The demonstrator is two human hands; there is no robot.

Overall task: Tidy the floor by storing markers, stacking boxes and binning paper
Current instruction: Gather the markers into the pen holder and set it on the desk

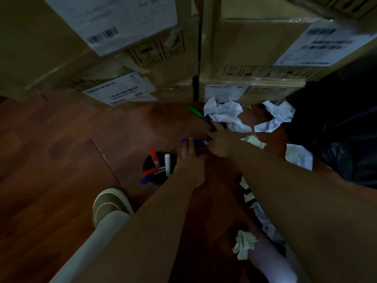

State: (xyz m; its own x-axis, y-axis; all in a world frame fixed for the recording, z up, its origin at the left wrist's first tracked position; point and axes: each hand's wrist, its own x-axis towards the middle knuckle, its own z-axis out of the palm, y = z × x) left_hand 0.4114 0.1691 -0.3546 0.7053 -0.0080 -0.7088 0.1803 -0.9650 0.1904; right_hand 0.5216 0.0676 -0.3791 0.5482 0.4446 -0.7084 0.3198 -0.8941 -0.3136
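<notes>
Crouching, the person gripped a blue marker in both hands, left hand and right hand at opposite ends, just above the floor; the cup of markers stood beside; crumpled paper lay near the boxes.

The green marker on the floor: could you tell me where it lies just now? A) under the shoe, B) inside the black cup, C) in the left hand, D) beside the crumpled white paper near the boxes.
D: the green marker lies on the wood floor against the crumpled white paper, in front of the cardboard boxes.
</notes>
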